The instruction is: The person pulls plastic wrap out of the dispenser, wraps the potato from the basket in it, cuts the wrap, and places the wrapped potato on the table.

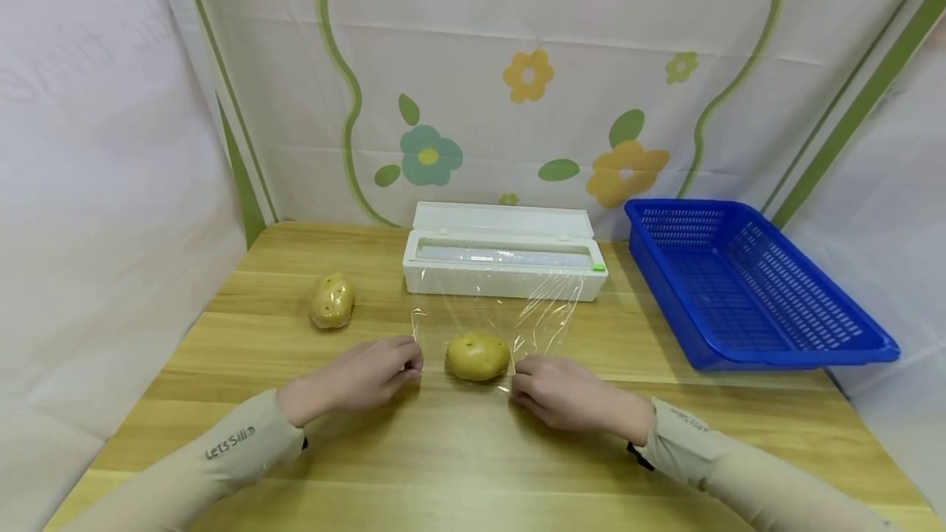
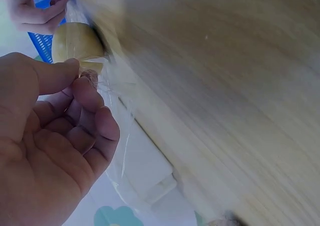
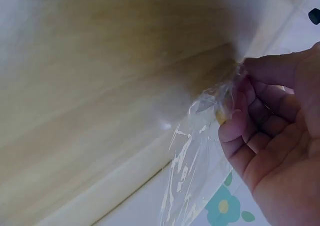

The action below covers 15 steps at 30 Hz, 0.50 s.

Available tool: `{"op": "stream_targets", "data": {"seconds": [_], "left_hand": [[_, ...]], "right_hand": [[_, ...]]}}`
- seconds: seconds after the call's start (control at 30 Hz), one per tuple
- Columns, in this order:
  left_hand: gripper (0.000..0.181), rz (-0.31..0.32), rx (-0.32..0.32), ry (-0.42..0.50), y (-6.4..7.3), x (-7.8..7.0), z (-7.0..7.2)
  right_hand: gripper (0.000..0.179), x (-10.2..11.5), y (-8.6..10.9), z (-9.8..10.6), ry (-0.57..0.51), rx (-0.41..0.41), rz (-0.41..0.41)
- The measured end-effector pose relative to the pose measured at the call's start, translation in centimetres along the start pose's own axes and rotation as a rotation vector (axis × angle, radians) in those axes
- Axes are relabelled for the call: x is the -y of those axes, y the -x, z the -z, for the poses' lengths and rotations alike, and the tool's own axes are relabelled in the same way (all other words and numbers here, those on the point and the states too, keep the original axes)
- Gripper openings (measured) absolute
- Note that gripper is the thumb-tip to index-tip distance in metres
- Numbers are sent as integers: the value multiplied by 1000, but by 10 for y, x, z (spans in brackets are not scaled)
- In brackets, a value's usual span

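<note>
A sheet of clear cling film point(image 1: 543, 314) runs from a white dispenser box point(image 1: 510, 284) toward me over the table. On the film, between the hands, lies a yellow potato point(image 1: 478, 355). My left hand point(image 1: 380, 372) pinches one front corner of the film between thumb and index finger, as the left wrist view shows. The other front corner is bunched in the fingertips of my right hand point(image 1: 557, 392); in the right wrist view the film point(image 3: 187, 156) hangs in creases from them. Neither hand touches the potato.
Another potato point(image 1: 332, 300), shiny as if wrapped in film, lies at the left. The dispenser's lid point(image 1: 502, 218) stands raised, showing the film roll point(image 1: 502, 256). A blue plastic basket point(image 1: 695, 327) occupies the right side. A flowered curtain point(image 1: 473, 39) hangs behind the wooden table point(image 1: 458, 466).
</note>
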<state>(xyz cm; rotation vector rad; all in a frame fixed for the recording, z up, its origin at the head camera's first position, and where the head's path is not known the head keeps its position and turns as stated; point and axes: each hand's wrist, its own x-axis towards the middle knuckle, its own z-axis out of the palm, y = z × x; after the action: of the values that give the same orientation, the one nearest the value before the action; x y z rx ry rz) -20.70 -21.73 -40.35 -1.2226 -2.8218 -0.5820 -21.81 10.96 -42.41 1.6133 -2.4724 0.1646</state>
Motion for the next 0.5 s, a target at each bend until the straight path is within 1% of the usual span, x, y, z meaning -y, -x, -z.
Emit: {"op": "stream_targets", "data": {"seconds": [0.07, 0.17, 0.23, 0.3, 0.4, 0.5], "left_hand": [[13, -2, 1, 2, 0, -1, 0], [12, -7, 2, 8, -1, -1, 0], [12, -12, 0, 2, -2, -1, 1], [12, -13, -1, -10, -3, -1, 1], [12, 7, 0, -25, -4, 1, 2], [13, 30, -5, -41, -4, 2, 3]], "right_hand": [[11, -1, 1, 1, 19, -29, 19], [17, -3, 1, 4, 57, -112, 49], [17, -5, -2, 7, 79, -172, 74], [15, -7, -6, 9, 84, -210, 91], [12, -11, -14, 11, 34, -203, 96], [13, -16, -18, 12, -72, -167, 84]]}}
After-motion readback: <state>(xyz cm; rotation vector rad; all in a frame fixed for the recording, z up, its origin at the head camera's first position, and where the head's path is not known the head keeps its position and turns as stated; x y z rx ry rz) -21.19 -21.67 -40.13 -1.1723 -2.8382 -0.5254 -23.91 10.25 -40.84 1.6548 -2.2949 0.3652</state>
